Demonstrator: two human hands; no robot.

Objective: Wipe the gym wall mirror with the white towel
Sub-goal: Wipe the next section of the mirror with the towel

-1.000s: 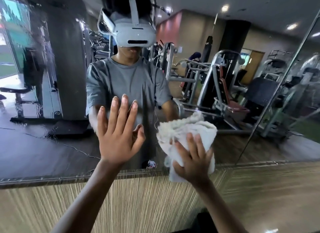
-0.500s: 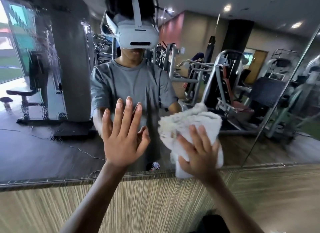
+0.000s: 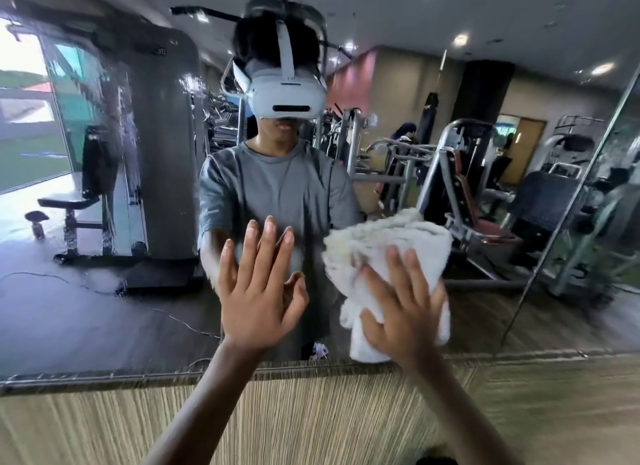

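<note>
The gym wall mirror [image 3: 86,308] fills the upper part of the view, with wet streaks on its left side. My right hand [image 3: 401,308] presses a bunched white towel [image 3: 388,243] flat against the glass near the mirror's lower edge, fingers spread over the cloth. My left hand [image 3: 258,291] lies flat on the glass just left of the towel, fingers straight and spread, holding nothing. My own reflection in a grey shirt and white headset stands behind both hands.
A metal strip [image 3: 104,378] runs along the mirror's bottom edge, above a striped beige wall panel [image 3: 277,423]. A vertical seam [image 3: 568,215] divides the mirror from a second pane on the right. Gym machines appear only as reflections.
My right hand has slid the towel a little to the right and upward on the glass. My left hand stays flat on the mirror. The view has tilted up slightly.
</note>
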